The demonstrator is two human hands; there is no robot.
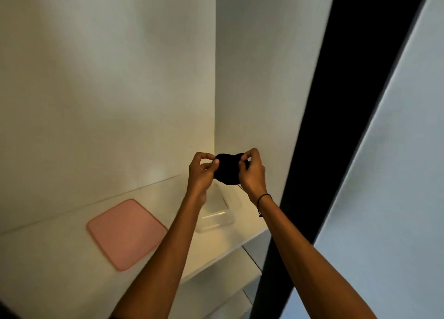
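Observation:
A small black cloth piece hangs in the air above a white shelf. My left hand pinches its left edge between thumb and fingers. My right hand pinches its right edge, a thin black band round that wrist. Directly below the hands a clear plastic box stands on the shelf, partly hidden by my left forearm. What the cloth piece is exactly cannot be told.
A flat pink square lid lies on the white shelf to the left of the box. White walls meet in a corner behind the hands. A dark vertical gap and a pale door panel stand at the right. Lower shelves show below.

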